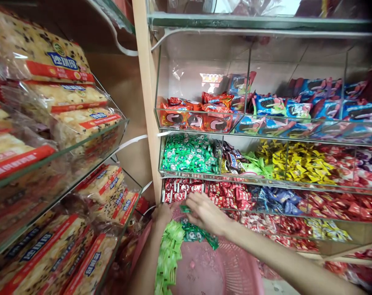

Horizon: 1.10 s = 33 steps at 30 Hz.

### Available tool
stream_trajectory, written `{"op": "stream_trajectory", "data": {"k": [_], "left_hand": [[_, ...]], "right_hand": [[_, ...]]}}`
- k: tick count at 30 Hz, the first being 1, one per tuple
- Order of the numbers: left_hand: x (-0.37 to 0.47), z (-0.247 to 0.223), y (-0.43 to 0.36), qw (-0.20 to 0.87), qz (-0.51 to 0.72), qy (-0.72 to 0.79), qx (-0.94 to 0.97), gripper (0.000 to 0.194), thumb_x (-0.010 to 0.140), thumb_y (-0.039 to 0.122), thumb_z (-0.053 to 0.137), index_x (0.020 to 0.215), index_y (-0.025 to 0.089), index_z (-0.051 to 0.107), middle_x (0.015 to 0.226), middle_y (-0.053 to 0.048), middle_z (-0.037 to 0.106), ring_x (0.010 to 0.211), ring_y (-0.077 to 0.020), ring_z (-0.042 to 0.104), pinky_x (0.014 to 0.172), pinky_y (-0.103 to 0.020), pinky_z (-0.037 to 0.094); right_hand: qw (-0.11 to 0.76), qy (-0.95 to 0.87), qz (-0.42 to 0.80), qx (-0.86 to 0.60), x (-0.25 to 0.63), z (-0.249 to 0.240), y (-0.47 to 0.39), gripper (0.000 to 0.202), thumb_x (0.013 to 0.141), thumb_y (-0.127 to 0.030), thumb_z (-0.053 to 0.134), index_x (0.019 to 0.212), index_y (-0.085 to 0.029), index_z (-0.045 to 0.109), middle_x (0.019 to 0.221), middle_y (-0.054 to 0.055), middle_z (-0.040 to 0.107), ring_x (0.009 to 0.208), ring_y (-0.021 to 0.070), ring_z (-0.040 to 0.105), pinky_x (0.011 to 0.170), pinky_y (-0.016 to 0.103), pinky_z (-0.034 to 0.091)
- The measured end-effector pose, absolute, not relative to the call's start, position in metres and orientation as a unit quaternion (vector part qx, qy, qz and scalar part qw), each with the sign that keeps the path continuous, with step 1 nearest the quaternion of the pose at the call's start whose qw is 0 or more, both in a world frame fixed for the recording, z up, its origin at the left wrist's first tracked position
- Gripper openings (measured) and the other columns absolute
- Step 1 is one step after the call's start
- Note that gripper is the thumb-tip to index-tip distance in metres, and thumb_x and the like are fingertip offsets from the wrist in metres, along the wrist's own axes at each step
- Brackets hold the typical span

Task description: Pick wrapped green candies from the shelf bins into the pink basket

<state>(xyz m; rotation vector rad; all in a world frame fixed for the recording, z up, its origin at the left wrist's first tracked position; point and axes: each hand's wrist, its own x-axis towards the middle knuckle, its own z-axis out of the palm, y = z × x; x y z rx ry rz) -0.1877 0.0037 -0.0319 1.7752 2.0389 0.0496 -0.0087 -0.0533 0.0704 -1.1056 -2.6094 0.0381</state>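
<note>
A pink plastic basket [244, 262] is in front of me at the lower middle. My left hand [163, 214] is closed on its far left rim, with the fingers partly hidden. Over the basket, my right hand [206, 213] is closed, pinching a small green-wrapped candy [185, 209] at its fingertips. Below that hand, dark green wrapped candies [195, 233] lie against the basket's far side. Light green packets [167, 258] are heaped along its left side, beside my left forearm.
Green candies [188, 153] fill a clear shelf bin ahead, beside Snickers bars [233, 159] and yellow-wrapped candies [296, 162]. Red packets [182, 189] sit on the tier below. Packaged pastries [62, 61] crowd glass-fronted shelves at left. A wooden post [147, 90] divides the shelving.
</note>
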Motion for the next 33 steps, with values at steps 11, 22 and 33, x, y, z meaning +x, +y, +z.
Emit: {"op": "stream_trajectory", "data": {"k": [11, 22, 33], "left_hand": [[-0.188, -0.030, 0.003, 0.216, 0.019, 0.733, 0.645, 0.076, 0.083, 0.068, 0.022, 0.106, 0.011, 0.066, 0.111, -0.022, 0.064, 0.104, -0.0340, 0.060, 0.081, -0.039, 0.045], [-0.188, -0.030, 0.004, 0.208, 0.016, 0.730, 0.651, 0.074, 0.084, 0.067, 0.021, 0.106, 0.012, 0.066, 0.109, -0.021, 0.065, 0.103, -0.0331, 0.061, 0.081, -0.037, 0.046], [-0.187, -0.029, 0.004, 0.212, 0.015, 0.733, 0.646, 0.076, 0.083, 0.068, 0.020, 0.105, 0.011, 0.066, 0.109, -0.022, 0.064, 0.103, -0.0327, 0.060, 0.080, -0.037, 0.045]], "right_hand": [[-0.039, -0.849, 0.130, -0.511, 0.019, -0.036, -0.063, 0.040, 0.075, -0.020, 0.053, 0.114, -0.013, 0.055, 0.116, 0.013, 0.057, 0.101, 0.0243, 0.054, 0.087, 0.033, 0.039], [-0.131, -0.842, 0.064, -0.519, 0.005, -0.050, -0.078, 0.050, 0.071, -0.016, 0.061, 0.119, -0.007, 0.052, 0.111, 0.018, 0.060, 0.101, 0.0281, 0.057, 0.088, 0.037, 0.045], [-0.120, -0.832, 0.032, -0.541, 0.002, -0.066, -0.078, 0.048, 0.072, -0.027, 0.066, 0.116, -0.013, 0.053, 0.108, 0.016, 0.061, 0.095, 0.0289, 0.060, 0.081, 0.039, 0.047]]}}
